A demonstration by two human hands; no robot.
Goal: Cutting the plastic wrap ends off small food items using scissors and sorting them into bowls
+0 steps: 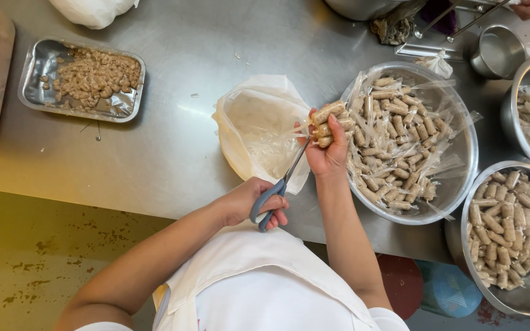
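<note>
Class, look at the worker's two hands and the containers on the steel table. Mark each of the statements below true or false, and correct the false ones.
1. The left hand holds grey-handled scissors. True.
2. The right hand is empty. False: it grips a bunch of wrapped rolls.
3. The scissor blades point towards the bunch. True.
4. The foil tray sits right of the bowls. False: it lies far left on the steel table.
5. The big metal bowl beside the right hand holds plastic-wrapped rolls. True.
6. The white plastic bag lies on the floor. False: it rests on the table.
</note>
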